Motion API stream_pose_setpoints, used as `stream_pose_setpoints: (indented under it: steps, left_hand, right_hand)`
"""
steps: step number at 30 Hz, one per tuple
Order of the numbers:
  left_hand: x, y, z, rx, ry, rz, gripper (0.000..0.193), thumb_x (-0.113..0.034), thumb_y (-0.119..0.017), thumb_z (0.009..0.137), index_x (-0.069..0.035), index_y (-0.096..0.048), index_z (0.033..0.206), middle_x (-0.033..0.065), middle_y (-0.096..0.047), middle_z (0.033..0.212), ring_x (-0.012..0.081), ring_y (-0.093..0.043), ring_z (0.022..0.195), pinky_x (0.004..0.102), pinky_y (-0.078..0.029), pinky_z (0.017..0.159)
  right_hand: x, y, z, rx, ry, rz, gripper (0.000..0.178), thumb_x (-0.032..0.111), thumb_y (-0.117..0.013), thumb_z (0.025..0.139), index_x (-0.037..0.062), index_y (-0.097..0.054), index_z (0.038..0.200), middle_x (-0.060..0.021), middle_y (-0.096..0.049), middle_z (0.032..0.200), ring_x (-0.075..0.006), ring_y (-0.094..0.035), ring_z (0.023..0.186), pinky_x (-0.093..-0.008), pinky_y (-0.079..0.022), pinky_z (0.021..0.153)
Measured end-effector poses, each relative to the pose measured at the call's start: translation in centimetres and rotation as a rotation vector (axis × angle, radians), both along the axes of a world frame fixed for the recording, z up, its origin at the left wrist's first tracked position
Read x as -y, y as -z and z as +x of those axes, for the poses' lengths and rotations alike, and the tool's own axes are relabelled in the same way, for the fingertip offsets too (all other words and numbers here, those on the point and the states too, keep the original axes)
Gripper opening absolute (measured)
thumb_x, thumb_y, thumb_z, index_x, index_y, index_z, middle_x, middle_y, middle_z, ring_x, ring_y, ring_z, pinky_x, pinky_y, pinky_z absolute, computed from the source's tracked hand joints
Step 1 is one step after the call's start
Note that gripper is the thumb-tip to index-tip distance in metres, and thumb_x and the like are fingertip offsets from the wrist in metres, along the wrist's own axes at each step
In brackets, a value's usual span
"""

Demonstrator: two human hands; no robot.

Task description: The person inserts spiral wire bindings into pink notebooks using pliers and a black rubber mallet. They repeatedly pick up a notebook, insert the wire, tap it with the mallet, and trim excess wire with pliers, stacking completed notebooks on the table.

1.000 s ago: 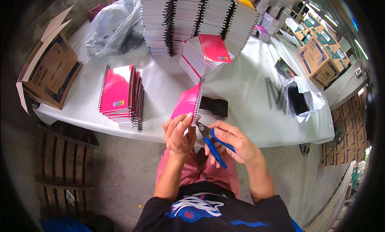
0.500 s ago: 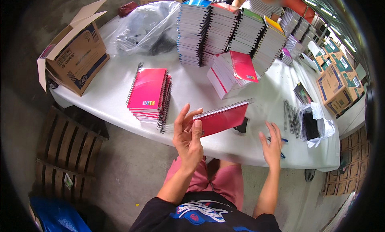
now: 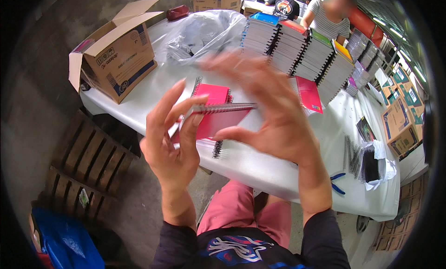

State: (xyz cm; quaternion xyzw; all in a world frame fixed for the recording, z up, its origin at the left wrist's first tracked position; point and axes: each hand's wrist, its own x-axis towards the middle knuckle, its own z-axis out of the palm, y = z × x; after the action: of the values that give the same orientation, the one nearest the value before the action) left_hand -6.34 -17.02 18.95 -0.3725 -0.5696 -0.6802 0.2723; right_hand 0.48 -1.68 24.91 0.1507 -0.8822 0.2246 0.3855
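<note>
A red-covered spiral notebook [image 3: 227,121] is raised above the near part of the table, its wire-bound edge turned up. My left hand [image 3: 173,146] pinches its left end between thumb and fingers. My right hand [image 3: 283,125], blurred by motion, is spread wide at the notebook's right end; its thumb is close to the cover, and I cannot tell whether it touches. Behind the held notebook, and partly hidden by it, is a stack of similar red spiral notebooks [image 3: 213,93]. Another red-covered book pile [image 3: 310,96] sits beyond my right hand.
Tall notebook stacks [image 3: 297,50] line the back. An open carton [image 3: 123,64] and a clear plastic bag [image 3: 200,34] occupy the left. Blue-handled pliers [image 3: 338,177], loose wire coils [image 3: 350,156] and a white-wrapped bundle [image 3: 371,166] lie right. Across the table is a person [image 3: 327,20].
My right hand has come up from the table's right side to the notebook. My left hand has moved left with the notebook, and the view has shifted.
</note>
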Motion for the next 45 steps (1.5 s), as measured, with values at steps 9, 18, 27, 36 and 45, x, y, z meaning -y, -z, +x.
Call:
stream_pose_setpoints:
  steps: [9,18,27,36,45]
  left_hand:
    - [-0.5,3.2,-7.1,0.149,-0.233,-0.121,0.049,-0.031,-0.063,0.088,-0.004,-0.051,0.127,0.0120,-0.056,0.126,0.0232,-0.052,0.116,0.0380,-0.039,0.095]
    - [-4.6,11.7,-5.5,0.484,0.080,0.181,0.050,-0.041,-0.044,0.098,0.003,-0.053,0.118,0.0136,-0.054,0.120,0.0187,-0.051,0.111,0.0301,-0.038,0.097]
    - [-6.9,12.4,-5.6,0.366,-0.258,0.114,0.063,-0.055,-0.050,0.090,0.002,-0.054,0.116,0.0186,-0.059,0.116,0.0236,-0.058,0.102,0.0339,-0.047,0.086]
    - [-2.2,9.8,-3.9,0.129,-0.492,0.243,0.049,-0.042,-0.032,0.099,-0.001,-0.043,0.123,0.0127,-0.044,0.127,0.0241,-0.045,0.120,0.0410,-0.037,0.098]
    - [-10.7,5.8,5.5,-0.136,0.221,-0.088,0.017,-0.002,-0.066,0.075,0.000,-0.064,0.092,0.0142,-0.064,0.092,0.0251,-0.060,0.087,0.0329,-0.047,0.077]
  right_hand:
    - [-4.4,7.3,-10.6,0.206,-0.078,-0.946,0.054,0.008,-0.075,0.076,-0.0016,-0.050,0.123,-0.0130,-0.060,0.112,-0.0185,-0.062,0.092,-0.0290,-0.052,0.081]
    - [-2.8,11.8,-11.1,0.440,0.498,-0.409,0.044,0.035,-0.067,0.081,0.0068,-0.058,0.114,-0.0120,-0.059,0.104,-0.0175,-0.057,0.097,-0.0250,-0.044,0.083]
    - [-3.5,16.1,-14.1,0.400,0.133,-1.143,0.059,0.046,-0.054,0.082,0.0105,-0.049,0.129,-0.0164,-0.044,0.130,-0.0287,-0.037,0.126,-0.0528,-0.015,0.107]
    - [-16.9,9.6,0.3,-0.065,1.035,-0.062,0.065,0.031,-0.068,0.076,0.0102,-0.044,0.133,-0.0169,-0.047,0.124,-0.0337,-0.042,0.118,-0.0440,-0.037,0.097]
    - [-25.0,9.8,6.2,0.621,0.851,-0.568,0.051,0.044,-0.083,0.057,0.0014,-0.070,0.082,-0.0148,-0.068,0.078,-0.0222,-0.066,0.075,-0.0339,-0.050,0.072]
